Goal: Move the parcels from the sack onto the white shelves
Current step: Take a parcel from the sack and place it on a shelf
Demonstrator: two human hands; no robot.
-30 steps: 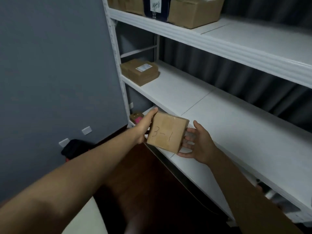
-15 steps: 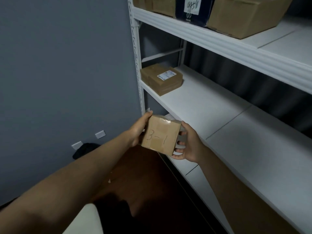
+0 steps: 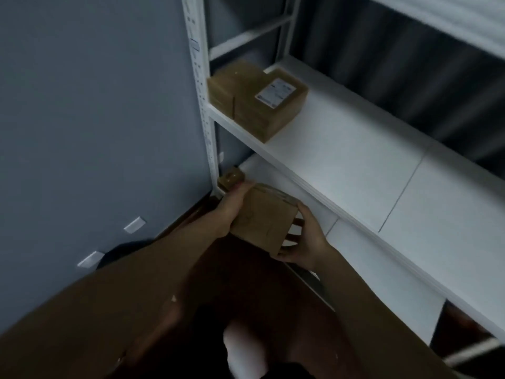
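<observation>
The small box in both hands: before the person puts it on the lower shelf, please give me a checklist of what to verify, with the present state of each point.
1. Hold: the left hand and the right hand grip opposite sides of the small box. Ok.
2. Free room on the lower shelf just behind the box: white board shows. Ok.
3. Neighbour: a small parcel sits in the shelf's left corner, close to the left thumb; contact cannot be told.
4. Headroom under the middle shelf: cannot tell from this angle.
5. Marking on the box: blurred, cannot tell.
6. Two stacked-side parcels above are clear of the path. Ok.
</observation>
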